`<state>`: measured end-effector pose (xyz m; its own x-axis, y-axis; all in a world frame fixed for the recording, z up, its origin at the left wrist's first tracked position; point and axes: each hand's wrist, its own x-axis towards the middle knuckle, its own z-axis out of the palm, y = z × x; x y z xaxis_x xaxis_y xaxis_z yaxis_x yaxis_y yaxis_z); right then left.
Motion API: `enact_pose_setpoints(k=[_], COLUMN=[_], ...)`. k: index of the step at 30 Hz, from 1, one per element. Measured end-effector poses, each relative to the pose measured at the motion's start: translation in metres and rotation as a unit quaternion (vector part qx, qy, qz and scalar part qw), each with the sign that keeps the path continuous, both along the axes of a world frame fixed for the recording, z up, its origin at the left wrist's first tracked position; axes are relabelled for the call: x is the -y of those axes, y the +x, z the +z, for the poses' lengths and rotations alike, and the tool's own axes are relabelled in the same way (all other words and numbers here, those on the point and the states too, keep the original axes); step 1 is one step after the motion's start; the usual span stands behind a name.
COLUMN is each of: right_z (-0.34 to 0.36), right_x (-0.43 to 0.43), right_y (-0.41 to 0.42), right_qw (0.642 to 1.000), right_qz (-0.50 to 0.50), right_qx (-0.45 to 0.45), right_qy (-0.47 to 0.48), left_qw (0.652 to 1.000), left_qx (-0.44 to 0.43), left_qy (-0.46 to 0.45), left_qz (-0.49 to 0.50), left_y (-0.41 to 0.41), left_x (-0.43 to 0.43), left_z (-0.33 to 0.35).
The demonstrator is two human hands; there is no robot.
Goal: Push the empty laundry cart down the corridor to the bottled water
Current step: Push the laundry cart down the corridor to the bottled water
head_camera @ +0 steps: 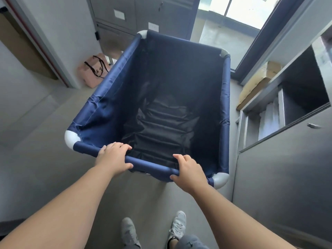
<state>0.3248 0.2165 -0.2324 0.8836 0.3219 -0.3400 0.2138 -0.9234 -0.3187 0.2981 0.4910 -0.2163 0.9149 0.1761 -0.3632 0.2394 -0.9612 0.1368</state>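
A navy fabric laundry cart (111, 74) with white corner caps fills the middle of the head view, and its dark inside holds nothing. My left hand (113, 159) grips the near rail toward the left corner. My right hand (190, 172) grips the same rail close to the right corner. Both hands have fingers curled over the top of the bar. No bottled water shows in view.
A grey cabinet (280, 177) with open shelves stands tight on the right. A pink tote bag (93, 71) sits on the floor at the left beside a doorway. Grey metal lockers (143, 17) stand ahead, with a bright window to their right. My grey shoes (129, 232) show below.
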Motion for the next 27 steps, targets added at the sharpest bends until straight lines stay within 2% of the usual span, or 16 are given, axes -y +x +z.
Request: enact_pose_setpoints(k=[6,13,27], right_z=[-0.015,-0.020,-0.019], right_x=[-0.013,-0.015,-0.004], right_y=[-0.015,-0.016,-0.004], right_qw=[0.994,0.988,0.988], right_qz=[0.014,-0.005,-0.021], right_qx=[-0.042,-0.012,-0.009], right_qy=[-0.097,-0.151,-0.150], left_qw=[0.999,0.990,0.989], left_qx=[-0.023,-0.084,-0.068], left_qy=[0.027,0.105,0.122], left_qz=[-0.028,-0.043,-0.049], left_y=[0.001,0.010,0.010], left_x=[-0.022,-0.024,-0.012], left_z=[-0.015,-0.027,-0.033])
